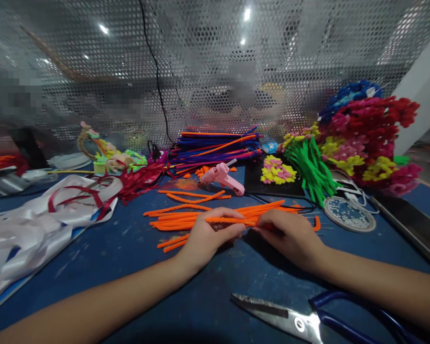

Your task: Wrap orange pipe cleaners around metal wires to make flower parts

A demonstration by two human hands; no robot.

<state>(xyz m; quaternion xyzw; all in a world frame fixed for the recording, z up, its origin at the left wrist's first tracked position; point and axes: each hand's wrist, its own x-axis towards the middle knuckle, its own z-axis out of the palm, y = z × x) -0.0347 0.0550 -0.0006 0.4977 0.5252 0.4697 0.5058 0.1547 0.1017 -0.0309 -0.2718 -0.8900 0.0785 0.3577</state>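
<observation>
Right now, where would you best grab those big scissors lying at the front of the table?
Probably by the blue handles, coming from the right: the scissors lie flat with bare blades pointing left. First free a hand: the left hand and right hand both pinch an orange pipe cleaner.

Scissors (pixel 294 320) lie at five o'clock on a blue table (pixel 129 267). Pink glue gun (pixel 222 177) at twelve, flower bunches (pixel 369 134) at two, bead dish (pixel 349 214) at three, red ribbon (pixel 79 193) at ten.
</observation>
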